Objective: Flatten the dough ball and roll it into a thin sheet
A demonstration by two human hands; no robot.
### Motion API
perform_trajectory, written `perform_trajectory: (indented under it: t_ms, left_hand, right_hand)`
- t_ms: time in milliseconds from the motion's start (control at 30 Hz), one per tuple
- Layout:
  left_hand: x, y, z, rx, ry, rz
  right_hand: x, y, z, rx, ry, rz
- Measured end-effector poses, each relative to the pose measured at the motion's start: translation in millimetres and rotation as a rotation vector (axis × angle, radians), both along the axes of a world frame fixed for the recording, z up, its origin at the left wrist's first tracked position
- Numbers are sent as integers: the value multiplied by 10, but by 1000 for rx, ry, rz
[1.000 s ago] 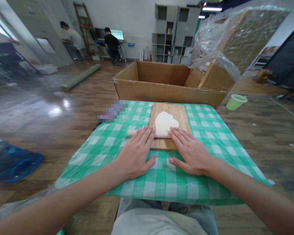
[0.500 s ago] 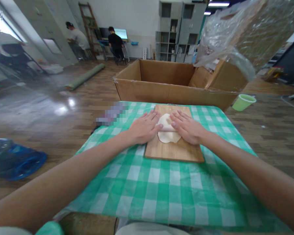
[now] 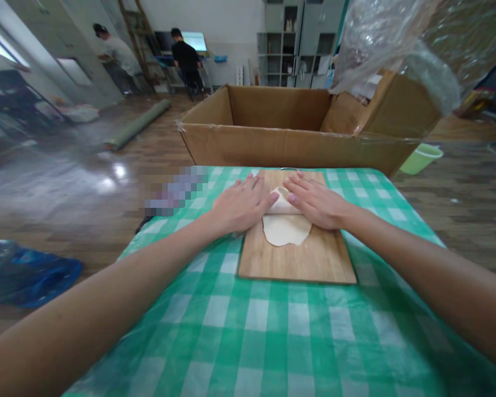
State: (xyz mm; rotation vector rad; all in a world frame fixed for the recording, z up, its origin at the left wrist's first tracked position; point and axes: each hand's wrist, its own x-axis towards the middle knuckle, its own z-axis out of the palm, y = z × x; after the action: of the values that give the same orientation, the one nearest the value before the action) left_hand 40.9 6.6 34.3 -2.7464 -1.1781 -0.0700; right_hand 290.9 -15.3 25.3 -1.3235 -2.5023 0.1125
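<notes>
A thin, flattened sheet of pale dough (image 3: 287,230) lies on a wooden cutting board (image 3: 296,266). Across the dough's far half sits a light rolling pin (image 3: 284,207), its ends covered by my hands. My left hand (image 3: 246,205) lies flat over the left end, fingers stretched forward and thumb pointing inward. Over the right end rests my right hand (image 3: 317,203), also flat with extended fingers, its thumb on the pin. Both palms press from above rather than wrap around. A small part of the dough shows beyond the pin.
The table has a green-and-white checked cloth (image 3: 231,331). Behind it stands a large cardboard box (image 3: 289,146) with plastic wrap. A pale green bucket (image 3: 421,159) is right of it. A blurred-out item (image 3: 176,193) lies at the table's left edge. Several people sit far back.
My hands and the rolling pin have moved away from me along the dough, baring more of its near part. My view has tilted down and closer to the board.
</notes>
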Motion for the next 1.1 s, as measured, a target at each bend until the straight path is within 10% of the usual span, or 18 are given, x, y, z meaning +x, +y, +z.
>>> perform_trajectory:
  t_ms: [1100]
  left_hand:
    - [-496, -1774, -82, 73, -224, -75]
  right_hand:
    - [-274, -1928, -6, 69, -76, 34]
